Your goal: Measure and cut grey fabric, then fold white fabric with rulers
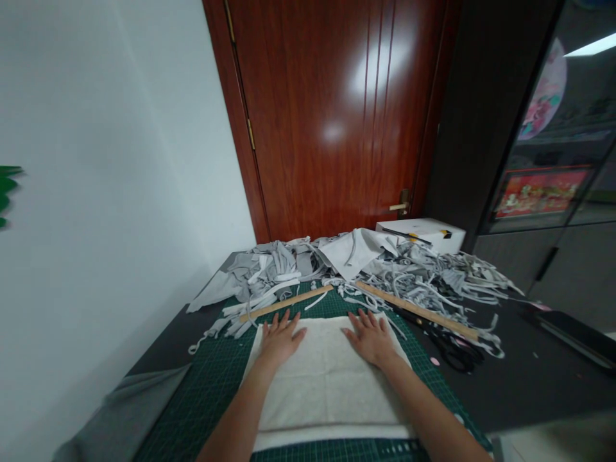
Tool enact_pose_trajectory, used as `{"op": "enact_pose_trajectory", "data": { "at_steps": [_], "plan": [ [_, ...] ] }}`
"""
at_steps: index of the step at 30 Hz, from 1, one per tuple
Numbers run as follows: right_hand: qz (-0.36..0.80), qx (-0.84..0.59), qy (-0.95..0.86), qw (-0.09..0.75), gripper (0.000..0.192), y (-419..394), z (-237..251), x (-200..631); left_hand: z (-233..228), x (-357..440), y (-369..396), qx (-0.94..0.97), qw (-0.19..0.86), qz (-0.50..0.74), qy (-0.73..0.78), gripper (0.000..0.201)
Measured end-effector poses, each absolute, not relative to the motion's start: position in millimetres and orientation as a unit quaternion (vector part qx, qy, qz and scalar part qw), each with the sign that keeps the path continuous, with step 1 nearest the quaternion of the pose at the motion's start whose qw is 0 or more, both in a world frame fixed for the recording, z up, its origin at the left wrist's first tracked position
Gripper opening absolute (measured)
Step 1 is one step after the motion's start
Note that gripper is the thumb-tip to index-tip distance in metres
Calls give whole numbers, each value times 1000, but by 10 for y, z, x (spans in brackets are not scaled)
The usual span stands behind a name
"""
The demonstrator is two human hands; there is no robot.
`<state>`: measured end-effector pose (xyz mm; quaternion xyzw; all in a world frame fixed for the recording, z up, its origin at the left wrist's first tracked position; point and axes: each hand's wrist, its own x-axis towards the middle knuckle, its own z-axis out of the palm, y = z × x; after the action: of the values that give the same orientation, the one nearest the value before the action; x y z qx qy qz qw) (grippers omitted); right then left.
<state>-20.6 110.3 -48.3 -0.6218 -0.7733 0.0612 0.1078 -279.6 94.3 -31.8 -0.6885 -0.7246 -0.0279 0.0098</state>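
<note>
A cream-white piece of cloth [327, 378] lies flat on the green cutting mat [212, 378], with faint creases across its middle. My left hand [279, 340] rests palm down on its far left corner, fingers spread. On the far right corner lies my right hand [370, 337], also flat with the fingers apart. Just beyond the left hand is a wooden ruler [289, 303]. A second wooden ruler [418, 310] slants away to the right of the right hand. Black-handled scissors [452, 350] lie beside that ruler.
Heaps of grey fabric strips and scraps [409, 273] cover the table's back. Behind them stands a white box [423, 232] with a dark pen-like item on top. Grey cloth [129, 410] hangs at the left edge. A black flat object [577, 337] lies at right. A wooden door [327, 128] is behind.
</note>
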Motion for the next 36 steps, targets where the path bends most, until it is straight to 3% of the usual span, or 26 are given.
{"op": "enact_pose_trajectory", "data": {
  "at_steps": [5, 11, 17, 21, 27, 36],
  "plan": [
    [51, -622, -775, 103, 70, 1116, -485, -153, -287, -2893, 949, -678, 18, -26, -734, 58],
    [-6, -567, -804, 180, 60, 1099, -495, -143, -149, -2750, 797, -766, 170, -104, -611, 52],
    [3, -445, -858, 258, 32, 976, -459, -287, -135, -2279, 544, -842, 104, -44, -527, 28],
    [22, -426, -869, 252, 30, 886, -472, -341, -223, -2206, 441, -813, 88, -69, -572, 18],
    [33, -434, -868, 238, 35, 813, -491, -313, -385, -2334, 257, -739, 90, -134, -654, 37],
    [56, -467, -858, 207, 40, 803, -433, -338, -335, -2817, 700, -711, 11, -35, -702, 51]
  ]
}}
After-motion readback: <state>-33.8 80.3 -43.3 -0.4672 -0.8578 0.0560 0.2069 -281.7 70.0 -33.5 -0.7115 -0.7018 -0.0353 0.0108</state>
